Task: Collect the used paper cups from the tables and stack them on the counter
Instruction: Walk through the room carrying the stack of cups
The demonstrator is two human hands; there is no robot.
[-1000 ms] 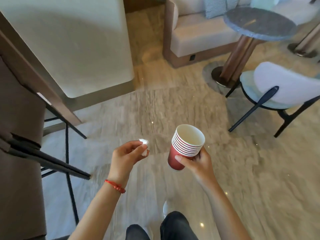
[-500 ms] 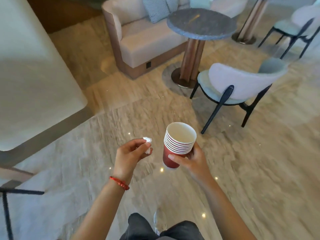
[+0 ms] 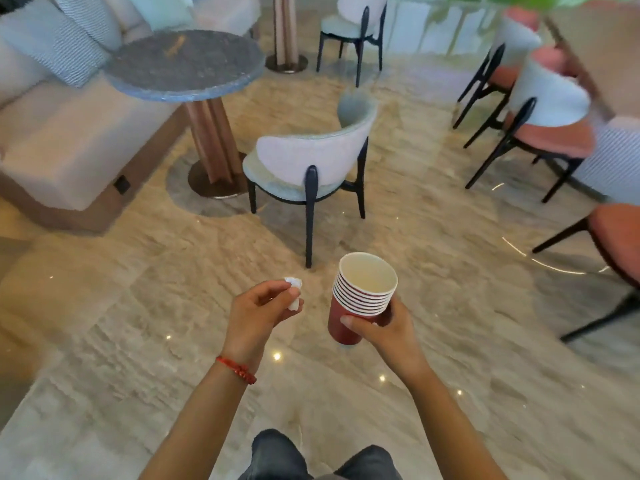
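**Both hands loaded, standing on open floor**

Marble floor (image 3: 450, 306) fills centre and lower frame, bare around the hands. Round grey table (image 3: 187, 64) upper left on a pedestal; its rim overhangs a beige sofa (image 3: 69, 140) along the left edge. White chair (image 3: 311, 157) is tucked just beside the table base, back facing the camera, directly above the hands in frame. Pink-seated chairs (image 3: 550, 133) crowd the upper right; another pink seat (image 3: 620, 237) cuts in at the right edge.

Right hand (image 3: 384, 330), lower centre: fingers curled round the stack of red paper cups (image 3: 360, 299), thumb across the front, just under the rims. Stack is roughly upright, mouth tilted slightly toward the camera, top cup empty inside.

Left hand (image 3: 259, 313), just left of the stack, not touching it: fingers curled, pinching a small crumpled white wad (image 3: 294, 292) at the fingertips. Red bracelet (image 3: 237, 368) on that wrist.

No readable print on the cups.
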